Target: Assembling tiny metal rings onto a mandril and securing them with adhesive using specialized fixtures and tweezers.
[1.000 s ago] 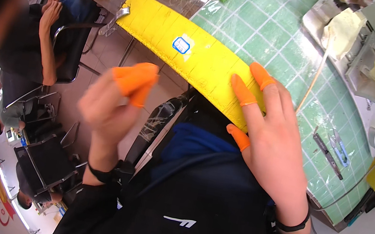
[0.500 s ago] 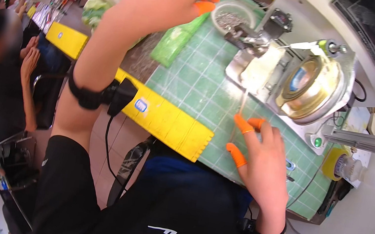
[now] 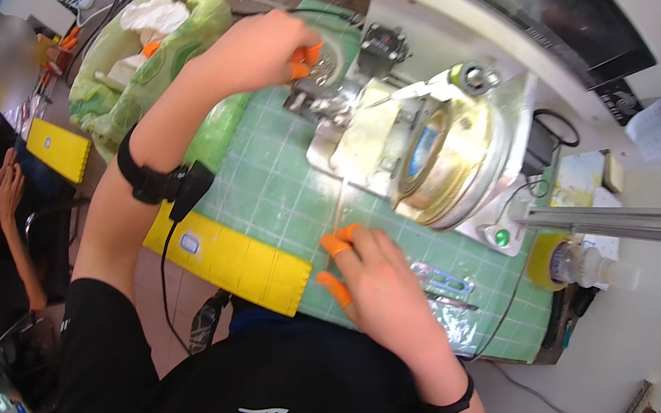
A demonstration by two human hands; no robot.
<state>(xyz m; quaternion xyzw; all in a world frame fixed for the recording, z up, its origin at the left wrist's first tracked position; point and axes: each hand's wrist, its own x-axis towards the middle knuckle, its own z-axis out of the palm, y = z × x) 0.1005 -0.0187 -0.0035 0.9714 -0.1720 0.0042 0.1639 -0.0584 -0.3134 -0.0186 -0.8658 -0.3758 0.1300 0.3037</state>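
Note:
Orange finger cots cover several fingertips of both hands. My left hand (image 3: 256,52) reaches to the rim of a whitish bowl (image 3: 338,53) of small silvery bits. Its fingers are bent together, and whatever they may pinch is too small to make out. Low over the green mat, my right hand (image 3: 386,292) has thumb and forefinger at a thin pale stick (image 3: 340,204), apparently gripping it. The stick's upper end meets the front edge of a pale plate (image 3: 366,138) on a machine with a round brass-coloured wheel (image 3: 449,161).
A green-lined bin (image 3: 97,99) with crumpled white paper stands left. A yellow ruler-like strip (image 3: 249,267) lies along the mat's near edge. Tweezers (image 3: 451,301) lie right of my right hand. A metal bar (image 3: 637,223) juts in from the right. Another person (image 3: 2,237) sits at left.
The view has shifted, so the bench sits further left and lower. My left hand has come down to the bowl from above it. My right hand stays at the stick.

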